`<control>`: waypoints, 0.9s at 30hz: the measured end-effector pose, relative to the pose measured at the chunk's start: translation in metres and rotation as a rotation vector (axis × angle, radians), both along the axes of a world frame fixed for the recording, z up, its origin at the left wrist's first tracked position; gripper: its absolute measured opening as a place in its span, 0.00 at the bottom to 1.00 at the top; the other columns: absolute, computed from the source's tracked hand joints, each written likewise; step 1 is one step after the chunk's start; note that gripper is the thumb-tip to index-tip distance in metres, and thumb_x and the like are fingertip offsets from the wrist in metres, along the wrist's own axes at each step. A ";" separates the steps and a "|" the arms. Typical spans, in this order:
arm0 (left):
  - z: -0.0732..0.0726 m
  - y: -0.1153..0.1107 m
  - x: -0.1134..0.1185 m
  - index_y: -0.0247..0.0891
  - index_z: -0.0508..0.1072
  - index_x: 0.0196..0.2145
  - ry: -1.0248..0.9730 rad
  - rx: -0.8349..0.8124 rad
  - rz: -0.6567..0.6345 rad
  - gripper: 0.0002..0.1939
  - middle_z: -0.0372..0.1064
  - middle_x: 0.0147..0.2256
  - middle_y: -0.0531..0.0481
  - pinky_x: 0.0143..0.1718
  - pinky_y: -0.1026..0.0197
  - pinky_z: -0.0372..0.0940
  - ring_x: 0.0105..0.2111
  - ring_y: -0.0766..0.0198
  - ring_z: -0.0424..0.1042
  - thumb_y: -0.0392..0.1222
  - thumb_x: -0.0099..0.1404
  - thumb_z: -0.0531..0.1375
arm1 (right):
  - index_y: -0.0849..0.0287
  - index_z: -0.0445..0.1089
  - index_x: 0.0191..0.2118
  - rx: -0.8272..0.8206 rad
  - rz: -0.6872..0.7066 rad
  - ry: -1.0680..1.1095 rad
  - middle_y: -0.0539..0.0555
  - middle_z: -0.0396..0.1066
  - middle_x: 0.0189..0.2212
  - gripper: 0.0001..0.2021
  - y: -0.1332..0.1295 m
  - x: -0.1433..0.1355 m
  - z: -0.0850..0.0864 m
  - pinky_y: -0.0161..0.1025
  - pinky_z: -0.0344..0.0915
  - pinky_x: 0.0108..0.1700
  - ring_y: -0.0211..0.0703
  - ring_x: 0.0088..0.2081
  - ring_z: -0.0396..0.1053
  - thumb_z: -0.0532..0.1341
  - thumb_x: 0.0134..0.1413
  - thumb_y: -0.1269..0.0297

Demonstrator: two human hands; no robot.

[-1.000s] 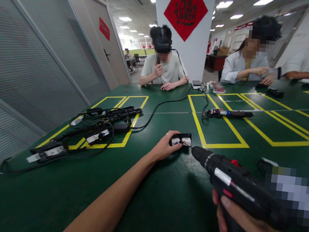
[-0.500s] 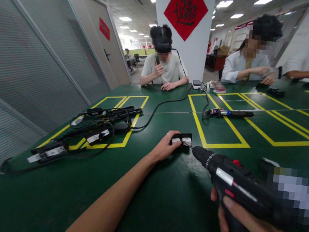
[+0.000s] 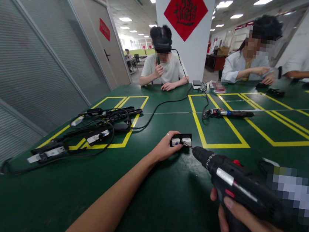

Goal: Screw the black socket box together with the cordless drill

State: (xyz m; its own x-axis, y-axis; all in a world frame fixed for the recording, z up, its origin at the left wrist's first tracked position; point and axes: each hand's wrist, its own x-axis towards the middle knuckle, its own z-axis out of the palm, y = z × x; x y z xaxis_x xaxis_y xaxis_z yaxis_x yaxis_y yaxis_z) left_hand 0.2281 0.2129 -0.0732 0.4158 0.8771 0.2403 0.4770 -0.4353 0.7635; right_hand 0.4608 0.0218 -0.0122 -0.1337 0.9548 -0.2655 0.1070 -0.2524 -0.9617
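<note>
Left hand [image 3: 165,147] pinches small black-and-white rectangular part [image 3: 188,139]. Right hand [image 3: 256,227] wrapped round black, red-trimmed pistol-shaped drill [image 3: 236,179], aimed at part.

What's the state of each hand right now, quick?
Left hand: closed on the small black-and-white part.
Right hand: closed around the grip of the black power drill.

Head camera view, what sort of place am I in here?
Probably an office room used as a workshop: a green table marked with yellow tape, a power drill in your right hand, and office-style ceiling lights.
</note>
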 end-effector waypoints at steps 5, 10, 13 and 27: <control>0.002 -0.001 0.000 0.38 0.61 0.52 0.003 0.002 -0.014 0.25 0.63 0.49 0.44 0.52 0.55 0.61 0.48 0.58 0.66 0.43 0.58 0.60 | 0.54 0.70 0.36 -0.024 -0.018 0.030 0.47 0.71 0.16 0.13 0.000 -0.001 0.000 0.40 0.62 0.30 0.43 0.20 0.69 0.55 0.58 0.52; 0.003 -0.002 0.000 0.38 0.61 0.53 -0.002 -0.003 -0.010 0.26 0.63 0.49 0.43 0.52 0.54 0.61 0.48 0.57 0.66 0.42 0.56 0.60 | 0.54 0.70 0.36 0.007 -0.020 0.041 0.47 0.72 0.17 0.12 -0.001 0.000 -0.001 0.39 0.62 0.31 0.42 0.21 0.69 0.55 0.59 0.53; 0.002 -0.001 0.000 0.38 0.61 0.53 -0.006 -0.004 -0.014 0.27 0.63 0.49 0.43 0.52 0.54 0.61 0.48 0.57 0.66 0.41 0.56 0.61 | 0.53 0.70 0.36 -0.005 -0.024 0.039 0.47 0.73 0.16 0.11 -0.001 -0.001 0.001 0.39 0.63 0.32 0.42 0.21 0.69 0.55 0.59 0.54; 0.001 0.000 0.000 0.39 0.62 0.52 -0.011 -0.025 0.001 0.27 0.64 0.48 0.45 0.51 0.56 0.62 0.46 0.59 0.67 0.42 0.56 0.61 | 0.55 0.69 0.37 -0.005 -0.012 0.023 0.47 0.72 0.16 0.13 0.002 -0.002 0.001 0.39 0.62 0.30 0.43 0.21 0.69 0.54 0.59 0.52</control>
